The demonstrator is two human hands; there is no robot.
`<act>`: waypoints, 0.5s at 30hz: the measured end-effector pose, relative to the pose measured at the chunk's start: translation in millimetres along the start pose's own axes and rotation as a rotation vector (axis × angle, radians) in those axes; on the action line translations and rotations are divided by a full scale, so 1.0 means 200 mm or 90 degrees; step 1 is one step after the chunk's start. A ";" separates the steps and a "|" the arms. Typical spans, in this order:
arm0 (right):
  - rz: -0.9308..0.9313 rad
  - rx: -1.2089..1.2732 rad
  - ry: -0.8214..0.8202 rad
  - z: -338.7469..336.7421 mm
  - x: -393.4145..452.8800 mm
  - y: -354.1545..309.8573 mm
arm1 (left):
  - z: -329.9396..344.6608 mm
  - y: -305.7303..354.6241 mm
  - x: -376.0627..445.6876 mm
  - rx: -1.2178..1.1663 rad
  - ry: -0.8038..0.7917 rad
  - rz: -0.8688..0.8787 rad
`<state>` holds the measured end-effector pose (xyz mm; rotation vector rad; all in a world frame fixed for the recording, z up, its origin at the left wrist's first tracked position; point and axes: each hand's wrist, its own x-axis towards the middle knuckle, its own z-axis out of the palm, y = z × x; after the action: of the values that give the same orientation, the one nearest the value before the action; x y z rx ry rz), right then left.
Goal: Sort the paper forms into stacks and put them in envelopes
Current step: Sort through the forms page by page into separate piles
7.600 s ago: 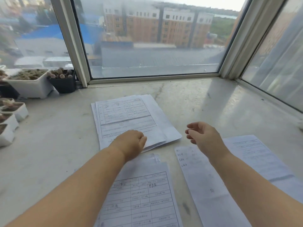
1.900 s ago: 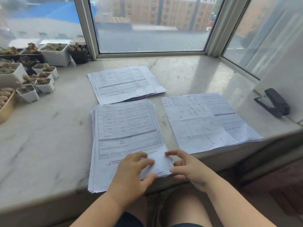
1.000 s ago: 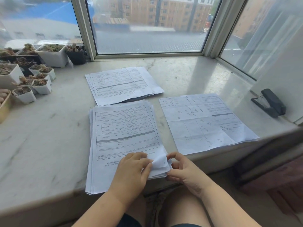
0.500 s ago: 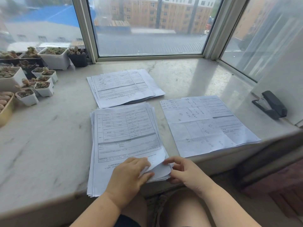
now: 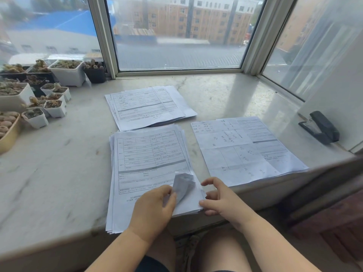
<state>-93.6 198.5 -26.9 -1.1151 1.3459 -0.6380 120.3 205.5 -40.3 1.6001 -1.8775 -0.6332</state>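
Corner [image 5: 183, 182] peeled higher, left hand [image 5: 152, 209] fingers pinching it, right hand [image 5: 222, 201] fingers loosely spread at stack [image 5: 149, 169] edge

Left hand [image 5: 155, 208] grip pinching, right hand [image 5: 222, 201] fingers loosely curled, forearms converging

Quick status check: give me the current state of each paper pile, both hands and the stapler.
Near stack: flat on the sill, bottom right corner of top sheet curled up.
Far stack: flat, loosely fanned, untouched.
Right sheets: flat, overlapping, at the sill edge.
Left hand: pinches the lifted corner.
Right hand: fingers curled at the stack's right edge.
Stapler: closed, lying by the wall.
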 end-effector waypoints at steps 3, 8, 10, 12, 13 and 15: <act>0.035 0.099 -0.049 0.00 -0.02 0.02 | 0.01 0.02 0.00 -0.038 0.054 -0.046; 0.070 0.156 -0.023 0.01 0.00 0.02 | 0.02 0.02 0.00 0.024 0.080 0.041; 0.070 0.146 -0.011 0.02 0.01 0.01 | 0.02 0.01 -0.01 0.027 0.053 0.064; 0.071 0.120 0.009 0.04 0.03 -0.01 | 0.00 0.00 -0.01 0.032 0.000 0.065; 0.071 0.109 0.018 0.05 0.03 -0.02 | 0.00 -0.01 -0.01 0.048 -0.025 0.073; 0.076 0.098 0.028 0.06 0.05 -0.03 | -0.02 -0.01 -0.01 0.076 -0.051 0.103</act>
<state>-79.2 190.7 -26.5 -0.8948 1.3668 -0.6698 123.7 207.5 -39.4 1.4958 -2.1144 -0.5312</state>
